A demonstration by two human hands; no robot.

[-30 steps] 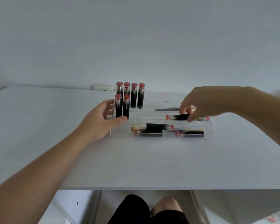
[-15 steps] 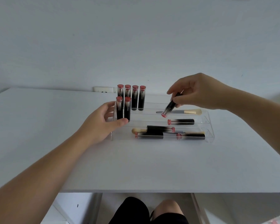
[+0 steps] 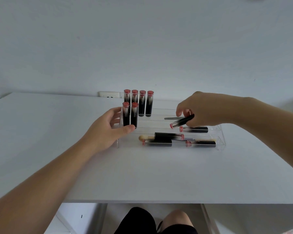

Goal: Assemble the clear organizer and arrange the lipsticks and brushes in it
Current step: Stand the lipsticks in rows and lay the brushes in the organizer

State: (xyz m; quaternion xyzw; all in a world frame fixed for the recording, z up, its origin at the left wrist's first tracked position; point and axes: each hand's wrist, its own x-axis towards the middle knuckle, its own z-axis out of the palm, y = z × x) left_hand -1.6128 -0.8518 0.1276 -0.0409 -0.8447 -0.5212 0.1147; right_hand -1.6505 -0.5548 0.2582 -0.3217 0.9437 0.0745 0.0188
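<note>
Clear organizer [image 3: 222,142] is placed on the white table [image 3: 57,132], near its far edge. Its left end is held by the left hand [image 3: 107,130], with the thumb curled on the front. One lipstick [image 3: 182,121] is pinched by the right hand [image 3: 200,110] and is tilted above the middle step. Six lipsticks [image 3: 142,103] are stood upright at the left; others are laid flat in the lower steps.
</note>
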